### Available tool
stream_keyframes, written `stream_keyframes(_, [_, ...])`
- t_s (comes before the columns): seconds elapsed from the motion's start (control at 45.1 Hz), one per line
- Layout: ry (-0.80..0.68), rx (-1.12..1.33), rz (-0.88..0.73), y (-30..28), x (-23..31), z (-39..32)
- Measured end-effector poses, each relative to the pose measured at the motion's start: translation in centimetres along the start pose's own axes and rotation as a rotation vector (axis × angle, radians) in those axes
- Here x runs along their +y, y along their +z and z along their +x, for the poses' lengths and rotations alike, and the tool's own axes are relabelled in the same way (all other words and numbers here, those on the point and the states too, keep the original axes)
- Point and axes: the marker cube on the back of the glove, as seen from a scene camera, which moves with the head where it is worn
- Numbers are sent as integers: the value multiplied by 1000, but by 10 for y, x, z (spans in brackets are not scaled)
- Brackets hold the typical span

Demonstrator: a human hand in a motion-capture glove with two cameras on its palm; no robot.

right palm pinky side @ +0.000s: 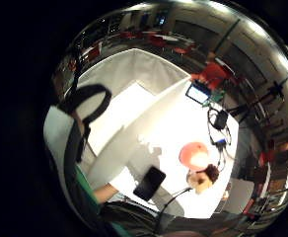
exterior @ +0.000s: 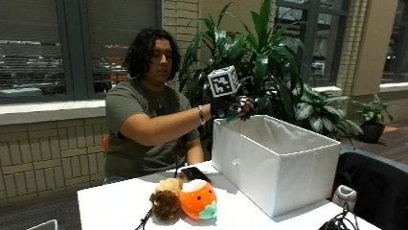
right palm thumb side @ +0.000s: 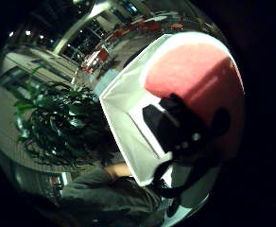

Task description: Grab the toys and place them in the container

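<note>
Toys number two on the tabletop: an orange strawberry-shaped plush [exterior: 198,200] and a brown-and-cream plush [exterior: 167,200], touching each other near the front edge, well apart from the hand. A third toy [exterior: 232,115] seems to sit in the gloved right hand [exterior: 231,106], which is raised above the near rim of the white fabric container [exterior: 274,163]; the fingers are curled around something with a green edge, but the glove hides most of it, so its kind cannot be told. In the thumb side palm view a large red-pink surface [right palm thumb side: 194,80] fills the space close to the palm, with the container's white wall beside it. The container stands toward the tabletop's right edge, open at the top; its floor is hidden in the outside view, and the little finger side palm view shows only a bare white interior [right palm pinky side: 119,108]. One black phone [exterior: 194,173] lies on the table [exterior: 115,206] between the person and the two plush toys. A black cable [exterior: 143,219] trails off the front edge, cut off. Leafy plants [exterior: 267,62] stand behind the container.
</note>
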Motion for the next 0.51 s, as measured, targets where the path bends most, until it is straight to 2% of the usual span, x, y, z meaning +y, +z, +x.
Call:
stream_keyframes(0.066, [164,-82,-64,8,-13,-13])
stream_keyframes(0.199, [197,-42,-7,17,11,12])
stream_keyframes(0.31, [387,-101,122,33,51,76])
stream_keyframes(0.377, [542,-154,136,52,78,126])
stream_keyframes(0.443, [679,-126,19,82,104,164])
stream_keyframes(0.51, [789,-58,-194,117,128,193])
